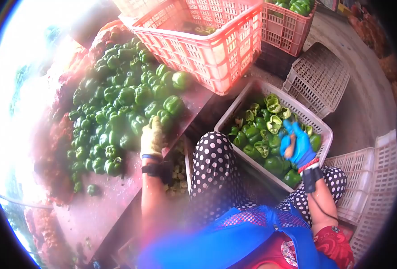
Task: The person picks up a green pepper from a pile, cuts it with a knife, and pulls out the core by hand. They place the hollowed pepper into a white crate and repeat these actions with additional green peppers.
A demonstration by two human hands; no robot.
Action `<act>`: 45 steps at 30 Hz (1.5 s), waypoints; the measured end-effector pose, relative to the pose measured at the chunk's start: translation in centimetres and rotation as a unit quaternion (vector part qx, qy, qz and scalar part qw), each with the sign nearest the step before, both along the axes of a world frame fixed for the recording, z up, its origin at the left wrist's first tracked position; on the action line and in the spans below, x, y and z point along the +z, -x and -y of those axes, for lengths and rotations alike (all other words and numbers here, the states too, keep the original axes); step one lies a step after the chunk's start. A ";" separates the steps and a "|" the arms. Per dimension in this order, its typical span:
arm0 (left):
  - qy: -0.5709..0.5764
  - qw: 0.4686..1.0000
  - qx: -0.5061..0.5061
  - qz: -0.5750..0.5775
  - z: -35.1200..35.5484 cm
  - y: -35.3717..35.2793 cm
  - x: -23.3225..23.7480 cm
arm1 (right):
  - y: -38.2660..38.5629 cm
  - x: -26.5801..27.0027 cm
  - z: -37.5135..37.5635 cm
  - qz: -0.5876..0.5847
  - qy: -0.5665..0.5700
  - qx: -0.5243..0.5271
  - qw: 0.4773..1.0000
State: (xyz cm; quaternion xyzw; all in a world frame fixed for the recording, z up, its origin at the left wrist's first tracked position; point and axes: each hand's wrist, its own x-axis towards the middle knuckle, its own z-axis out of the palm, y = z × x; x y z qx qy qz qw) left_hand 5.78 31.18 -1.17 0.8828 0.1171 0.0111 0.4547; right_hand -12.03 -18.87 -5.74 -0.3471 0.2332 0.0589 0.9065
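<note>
My left hand (152, 138), in a pale yellow glove, reaches to the near edge of a big pile of green peppers (113, 107) on the table. Its fingers touch a pepper (165, 120) and partly hide it. My right hand (297, 145), in a blue glove, is over the white crate (326, 134) on the right. Its fingers are wrapped round a small brownish thing (291, 146), perhaps a tool handle. Whole and cut-open green peppers (263, 139) lie in that crate, below and left of the hand.
A large pink crate (225, 58) stands on the table's far side. Behind it is a red crate of peppers (288, 29). A grey crate (319, 76) lies tipped over at the right, and white crates (355, 179) stand lower right. A bin of scraps (178, 175) sits below the table edge.
</note>
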 end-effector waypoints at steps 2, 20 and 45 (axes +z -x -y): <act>0.072 0.997 -0.028 0.025 -2.0 -2.5 -5.1 | 0.4 2.8 -3.1 -0.072 -0.115 0.040 0.990; 0.180 0.941 -0.240 0.157 11.3 3.1 5.7 | 0.2 8.1 -7.4 0.109 0.376 0.096 0.915; 0.043 0.896 -0.358 0.261 28.5 9.7 6.0 | 0.0 7.4 -5.1 0.224 0.685 -0.064 0.690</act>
